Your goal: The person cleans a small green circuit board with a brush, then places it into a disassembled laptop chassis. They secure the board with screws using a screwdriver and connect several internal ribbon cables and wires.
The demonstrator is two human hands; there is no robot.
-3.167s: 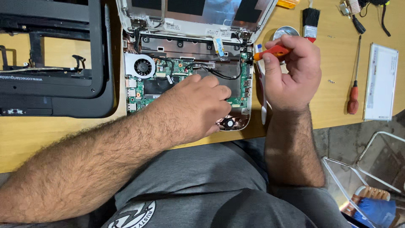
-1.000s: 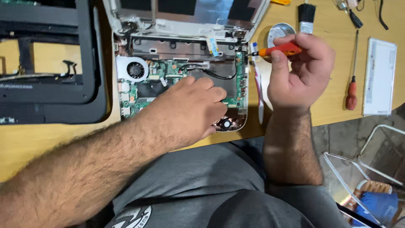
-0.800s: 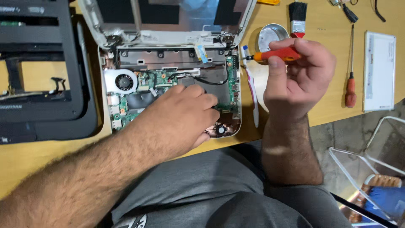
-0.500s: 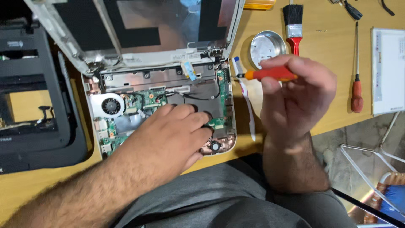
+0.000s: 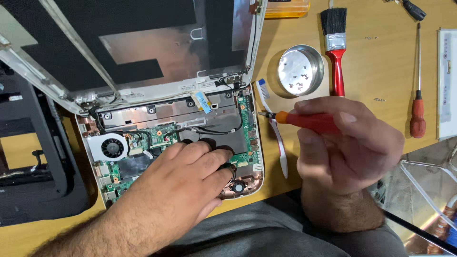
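An opened laptop lies on the wooden table with its green circuit board and round fan bared and its lid shell raised at the back. My left hand rests flat on the board's right part, fingers pressing on a dark component. My right hand hovers just right of the laptop, gripping an orange-handled screwdriver whose tip points left toward the laptop's right edge.
A small metal bowl with screws sits behind my right hand, next to a red-handled brush. A second red screwdriver lies far right beside a white panel. A black laptop cover lies left. A white ribbon strip lies by the laptop.
The view has swung closer and leftward, so the laptop fills more of the frame. My left hand stays on the board; my right hand keeps the screwdriver, its tip now near the laptop's right edge.
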